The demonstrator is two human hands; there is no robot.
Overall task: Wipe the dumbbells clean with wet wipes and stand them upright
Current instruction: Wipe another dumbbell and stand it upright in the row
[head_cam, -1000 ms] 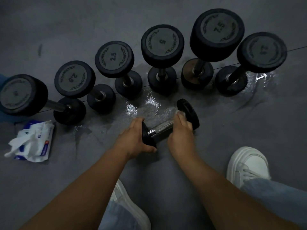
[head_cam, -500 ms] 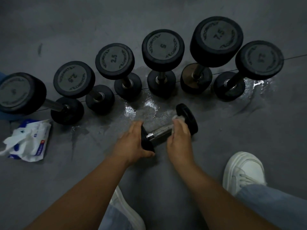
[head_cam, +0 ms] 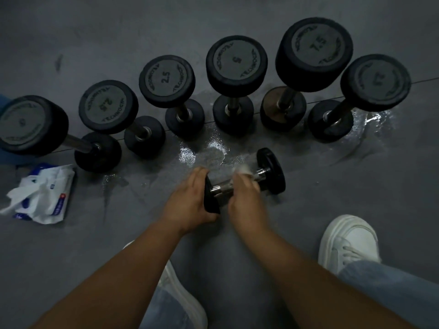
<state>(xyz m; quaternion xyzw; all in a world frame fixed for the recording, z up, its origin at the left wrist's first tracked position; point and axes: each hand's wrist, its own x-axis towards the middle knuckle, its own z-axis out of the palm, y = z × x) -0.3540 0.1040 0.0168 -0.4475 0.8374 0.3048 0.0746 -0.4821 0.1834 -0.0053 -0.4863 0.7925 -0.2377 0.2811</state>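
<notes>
Floor [head_cam: 356, 198]: dark grey, matte, with wet glossy patches in front of me and at the right end of the row. Six dumbbells stand upright on it in a row, from one at far left [head_cam: 95, 151] to one at far right [head_cam: 330, 121]. A small dumbbell [head_cam: 270, 170] lies on its side nearer me. Wet wipes pack [head_cam: 45, 193] lies at left, tissue spilling out. My white shoes [head_cam: 349, 241] rest on it.

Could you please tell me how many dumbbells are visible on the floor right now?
7. Six stand upright in a row: far-left, next, 2.5, 5, 7.5, far-right. A small dumbbell lies in front, between the hands. More may sit outside the frame.
</notes>
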